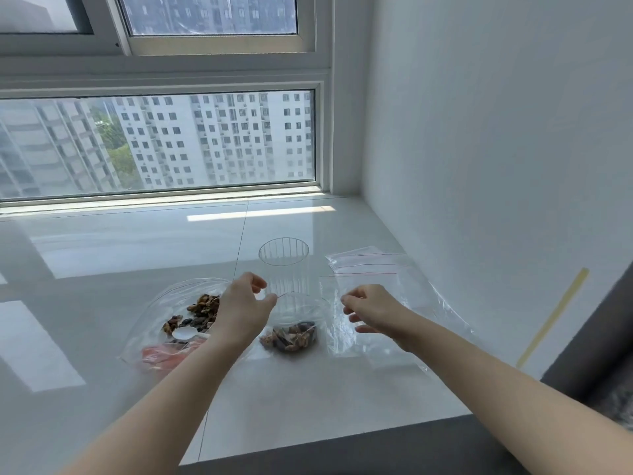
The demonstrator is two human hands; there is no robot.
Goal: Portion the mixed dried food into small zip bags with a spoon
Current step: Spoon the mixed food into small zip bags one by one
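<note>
Now both forearms reach forward: left hand (244,305) and right hand (368,308) pinch the top corners of a small zip bag (291,332) of dried food, fingers curled, at 6 o'clock from the clear cup (284,265).

Left hand (245,305) and right hand (371,311) pinching the top corners of a small zip bag (294,317) holding mixed dried food (289,337), clear ribbed cup (284,265) just behind, large open bag (161,323) with white spoon (185,333) at left, empty zip bags (370,265) at right, on a glossy white sill (137,241).
</note>
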